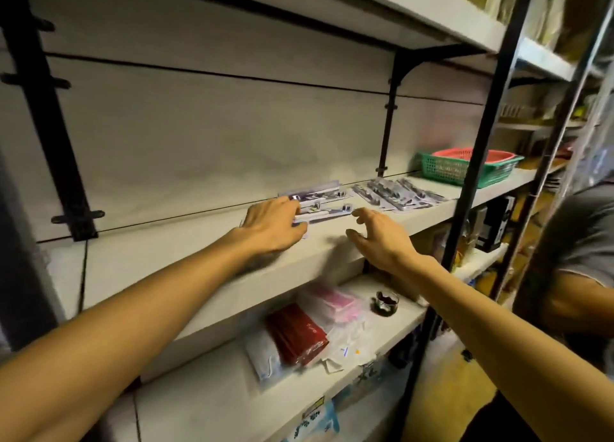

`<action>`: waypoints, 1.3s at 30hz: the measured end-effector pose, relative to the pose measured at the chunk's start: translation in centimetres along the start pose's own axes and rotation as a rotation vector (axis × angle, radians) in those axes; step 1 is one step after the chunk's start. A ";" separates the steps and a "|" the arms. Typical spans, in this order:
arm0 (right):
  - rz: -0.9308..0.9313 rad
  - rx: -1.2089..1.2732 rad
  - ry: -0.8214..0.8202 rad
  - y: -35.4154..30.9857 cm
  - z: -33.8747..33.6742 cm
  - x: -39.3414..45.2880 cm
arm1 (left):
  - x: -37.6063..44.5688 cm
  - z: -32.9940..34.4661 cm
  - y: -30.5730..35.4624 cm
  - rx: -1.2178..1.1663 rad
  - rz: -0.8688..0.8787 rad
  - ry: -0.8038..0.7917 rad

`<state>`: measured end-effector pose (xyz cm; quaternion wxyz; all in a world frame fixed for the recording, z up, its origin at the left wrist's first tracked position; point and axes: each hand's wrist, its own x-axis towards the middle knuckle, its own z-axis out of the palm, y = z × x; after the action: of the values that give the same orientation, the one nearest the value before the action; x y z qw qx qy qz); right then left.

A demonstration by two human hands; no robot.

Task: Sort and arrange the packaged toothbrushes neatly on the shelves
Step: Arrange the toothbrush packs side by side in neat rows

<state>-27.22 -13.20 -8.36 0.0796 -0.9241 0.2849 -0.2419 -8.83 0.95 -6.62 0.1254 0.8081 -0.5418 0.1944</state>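
Where the hands meet the shelf: the left hand [272, 224] lies on the near stack of toothbrush packs [319, 206], and the right hand [372, 232] hovers just beside it.

Task's thing: near stack sits on the middle shelf [206, 242], close to the back panel; a second, looser fan of packs [398, 192] lies further right on the same shelf, short of the green basket [465, 169].

Left grip: fingers curled over the stack's left end, pressing or holding the packs; whether the thumb is tucked under them I cannot tell.

Right grip: fingers spread and lightly bent, holding nothing, clear of the shelf surface.

Key relation: the stack's long axis runs left to right along the shelf, roughly parallel to the back panel. Its right end points toward the right hand's fingertips, slightly beyond and to the left of them. The left hand is already on the stack; the right hand is the nearer one to the free end and to the fan.

Judged step: squaring up the near stack, probably by closing both hands on its two ends.

Next move calls for: the right hand reaching forward and a little left to meet the stack's end.

Risk: the slick packs may slide apart if pushed from one end only.

Also in view: a red pack [299, 338] and a dark cup [385, 303] on the lower shelf; another person's sleeve [578, 235] at right.
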 end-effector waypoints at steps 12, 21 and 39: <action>-0.009 0.029 -0.148 3.6 5.4 11.3 | 5.2 4.0 -3.0 -0.180 -0.080 -0.031; -0.039 0.033 -0.197 5.6 6.8 16.7 | 8.9 5.6 -3.2 -0.484 -0.301 -0.064; -0.129 0.133 -0.198 7.7 7.0 16.5 | 10.4 6.6 0.9 0.010 -0.489 -0.077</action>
<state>-15.63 -28.85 -10.02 0.1525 -0.9525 0.1993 -0.1727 -4.95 -10.69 -7.83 0.1439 0.9225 -0.3336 0.1300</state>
